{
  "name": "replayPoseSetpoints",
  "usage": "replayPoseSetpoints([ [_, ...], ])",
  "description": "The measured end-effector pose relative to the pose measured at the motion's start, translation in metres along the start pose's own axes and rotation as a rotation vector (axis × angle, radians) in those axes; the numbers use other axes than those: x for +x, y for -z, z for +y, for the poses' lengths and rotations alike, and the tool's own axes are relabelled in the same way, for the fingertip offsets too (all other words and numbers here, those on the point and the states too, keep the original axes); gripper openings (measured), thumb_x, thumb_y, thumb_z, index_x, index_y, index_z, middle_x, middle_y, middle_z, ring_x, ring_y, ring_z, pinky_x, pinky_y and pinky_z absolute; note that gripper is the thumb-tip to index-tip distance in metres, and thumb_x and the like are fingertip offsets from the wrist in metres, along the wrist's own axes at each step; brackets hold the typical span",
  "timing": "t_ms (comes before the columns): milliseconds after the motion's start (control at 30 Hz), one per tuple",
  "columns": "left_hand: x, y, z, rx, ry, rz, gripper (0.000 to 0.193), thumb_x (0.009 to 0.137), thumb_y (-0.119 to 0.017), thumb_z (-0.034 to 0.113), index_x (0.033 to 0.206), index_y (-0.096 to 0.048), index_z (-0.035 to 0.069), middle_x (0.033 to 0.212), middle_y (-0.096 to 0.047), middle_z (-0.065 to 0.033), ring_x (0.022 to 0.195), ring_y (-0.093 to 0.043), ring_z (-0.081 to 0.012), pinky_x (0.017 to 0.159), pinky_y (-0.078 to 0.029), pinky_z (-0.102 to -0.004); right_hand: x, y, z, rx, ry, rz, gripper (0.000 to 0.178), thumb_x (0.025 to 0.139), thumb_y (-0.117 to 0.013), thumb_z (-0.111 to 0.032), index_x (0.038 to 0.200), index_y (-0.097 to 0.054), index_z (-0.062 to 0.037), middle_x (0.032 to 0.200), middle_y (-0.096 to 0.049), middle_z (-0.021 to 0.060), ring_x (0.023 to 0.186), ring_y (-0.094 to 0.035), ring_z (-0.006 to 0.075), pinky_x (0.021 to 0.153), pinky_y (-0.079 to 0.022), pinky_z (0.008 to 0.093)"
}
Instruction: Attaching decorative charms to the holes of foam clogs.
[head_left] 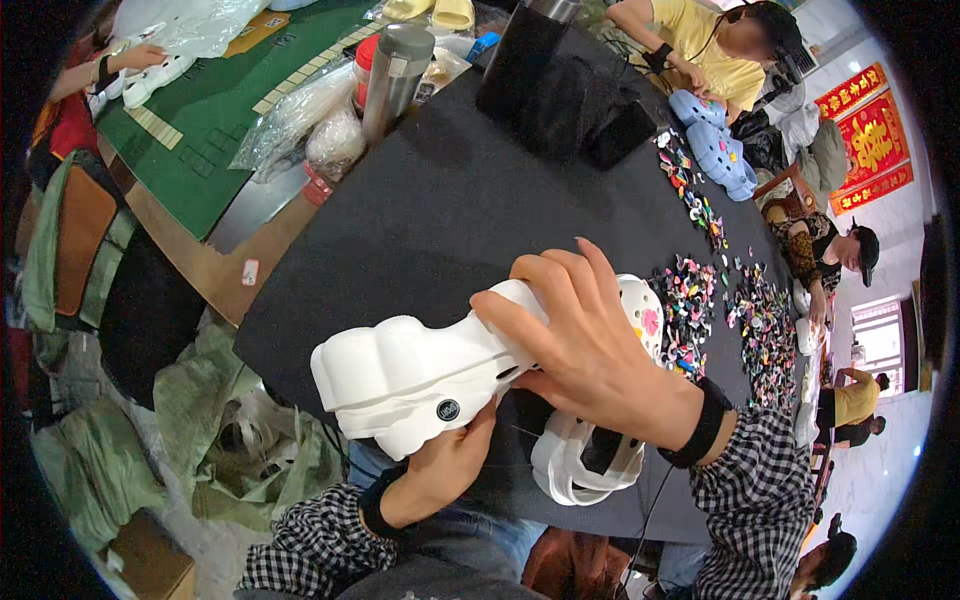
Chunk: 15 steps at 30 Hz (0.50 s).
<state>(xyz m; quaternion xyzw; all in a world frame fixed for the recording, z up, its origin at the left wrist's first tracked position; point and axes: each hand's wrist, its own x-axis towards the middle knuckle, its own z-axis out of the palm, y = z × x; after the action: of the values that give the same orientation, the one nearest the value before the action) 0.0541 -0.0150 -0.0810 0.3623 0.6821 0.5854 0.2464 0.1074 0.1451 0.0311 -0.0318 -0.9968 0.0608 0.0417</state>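
Note:
A thick-soled white clog (400, 370) lies tipped on its side between my hands, its chunky sole facing away and a round black badge on its strap toward me. My left hand (447, 470) grips it from below near the heel, its fingertips hidden by the shoe. Over the front part, my right hand (575, 340) is closed, thumb underneath and fingers across the sole. A second white clog (575, 475) rests on the black table (380, 230) beneath my right hand and wrist. That clog bears a pink charm (651, 322) on its holed toe.
Many small colourful charms (765, 340) lie heaped along the table's right side. Blue clogs (715, 150) sit by a co-worker in yellow. At the back stand a steel tumbler (398, 75) and a dark bottle (525, 55). Green sacking (100, 460) lies at the lower left.

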Motion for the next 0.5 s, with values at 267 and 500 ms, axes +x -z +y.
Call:
replayPoseSetpoints([
  [267, -0.003, 0.001, -0.007, -0.049, 0.110, -0.089, 0.030, 0.093, -0.060, 0.019, 0.118, -0.063, 0.004, 0.114, -0.066, -0.0114, 0.107, -0.061, -0.0255, 0.095, -0.044, -0.0360, -0.002, -0.010, 0.000, -0.159, 0.061, 0.122, 0.073, 0.058, -0.079, -0.013, 0.124, -0.048, -0.0182, 0.115, -0.048, 0.0119, 0.112, -0.047, 0.0318, 0.096, -0.036, 0.0524],
  [500, -0.008, 0.005, 0.001, 0.077, -0.127, -0.091, 0.021, 0.090, -0.062, 0.019, 0.104, -0.068, 0.004, 0.096, -0.068, -0.0141, 0.089, -0.064, -0.0328, 0.081, -0.049, -0.0398, -0.012, 0.001, -0.002, -0.075, 0.078, 0.007, 0.088, 0.050, -0.087, -0.019, 0.128, -0.047, -0.0188, 0.120, -0.048, 0.0123, 0.115, -0.047, 0.0324, 0.097, -0.038, 0.0484],
])
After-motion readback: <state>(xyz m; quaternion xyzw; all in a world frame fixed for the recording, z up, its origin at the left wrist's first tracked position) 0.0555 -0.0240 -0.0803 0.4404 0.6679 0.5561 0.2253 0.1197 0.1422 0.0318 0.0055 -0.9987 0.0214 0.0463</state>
